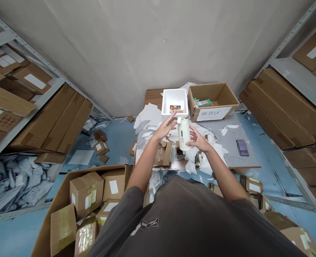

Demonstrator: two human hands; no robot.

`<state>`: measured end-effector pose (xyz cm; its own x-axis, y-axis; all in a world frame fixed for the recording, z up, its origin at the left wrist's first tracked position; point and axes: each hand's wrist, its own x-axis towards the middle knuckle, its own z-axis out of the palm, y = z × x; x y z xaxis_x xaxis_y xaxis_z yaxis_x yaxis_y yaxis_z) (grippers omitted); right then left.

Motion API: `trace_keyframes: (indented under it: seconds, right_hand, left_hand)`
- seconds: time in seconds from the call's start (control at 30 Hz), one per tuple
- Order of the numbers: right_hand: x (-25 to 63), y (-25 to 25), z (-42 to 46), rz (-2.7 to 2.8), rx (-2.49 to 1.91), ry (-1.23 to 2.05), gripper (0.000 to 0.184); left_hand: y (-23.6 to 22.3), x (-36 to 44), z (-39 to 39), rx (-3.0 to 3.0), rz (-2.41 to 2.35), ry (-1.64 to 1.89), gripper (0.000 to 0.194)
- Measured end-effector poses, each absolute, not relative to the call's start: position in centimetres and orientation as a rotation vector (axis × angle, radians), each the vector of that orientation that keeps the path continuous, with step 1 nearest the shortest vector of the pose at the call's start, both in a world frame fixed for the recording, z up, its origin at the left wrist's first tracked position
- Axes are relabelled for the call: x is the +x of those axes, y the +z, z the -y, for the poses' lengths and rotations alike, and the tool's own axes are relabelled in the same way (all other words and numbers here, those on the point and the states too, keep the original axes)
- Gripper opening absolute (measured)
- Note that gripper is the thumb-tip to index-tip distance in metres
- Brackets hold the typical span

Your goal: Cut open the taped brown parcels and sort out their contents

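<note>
Centrally, the white flask (184, 137) is held over the worktop (231, 157), inside its front edge, open surface towards four o'clock. The carton (215, 113) at one o'clock reads "换货区"; the flask's dark lettering is unclear. Its long axis runs twelve to six, lid (184, 118) at twelve. Of the hands, the right hand (199, 141) grips its side; the left hand (164, 130) spreads beside the lid.

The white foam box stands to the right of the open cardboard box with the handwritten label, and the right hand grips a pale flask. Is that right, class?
Not quite. The head view shows the white foam box to the left of the open cardboard box; the right hand does grip a pale flask.
</note>
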<state>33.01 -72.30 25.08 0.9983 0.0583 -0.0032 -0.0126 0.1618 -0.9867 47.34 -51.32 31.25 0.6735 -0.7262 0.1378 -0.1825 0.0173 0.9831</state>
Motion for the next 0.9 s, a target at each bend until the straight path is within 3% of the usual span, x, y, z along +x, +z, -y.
trace_keyframes:
  seconds: [0.1,0.23,0.37,0.47,0.53,0.77,0.9]
  right_hand:
    - [32.7,23.6,72.2,0.084,-1.371,0.106,0.126]
    - [32.3,19.7,73.5,0.067,-1.474,0.13,0.114]
    - [31.6,13.6,74.6,-0.185,-1.735,0.134,0.075]
    - [31.1,9.7,73.3,-0.391,-1.929,0.122,0.043]
    - [31.2,8.3,71.7,-0.477,-2.084,0.095,0.033]
    - [33.3,7.5,67.7,-0.604,-2.475,0.373,0.052]
    - [33.7,7.0,67.3,-0.622,-2.527,0.425,0.041]
  left_hand:
    - [30.8,48.6,52.4,1.458,0.893,-0.637,0.072]
    - [27.2,47.9,53.1,1.475,0.877,-0.536,0.079]
    - [23.0,46.2,52.6,1.639,0.86,-0.315,0.08]
    - [20.8,44.9,51.9,1.767,0.88,-0.203,0.068]
    - [19.9,44.0,51.6,1.821,0.892,-0.183,0.06]
    - [16.7,42.1,51.0,1.892,0.872,-0.235,0.059]
    - [15.2,41.7,50.8,1.891,0.855,-0.268,0.059]
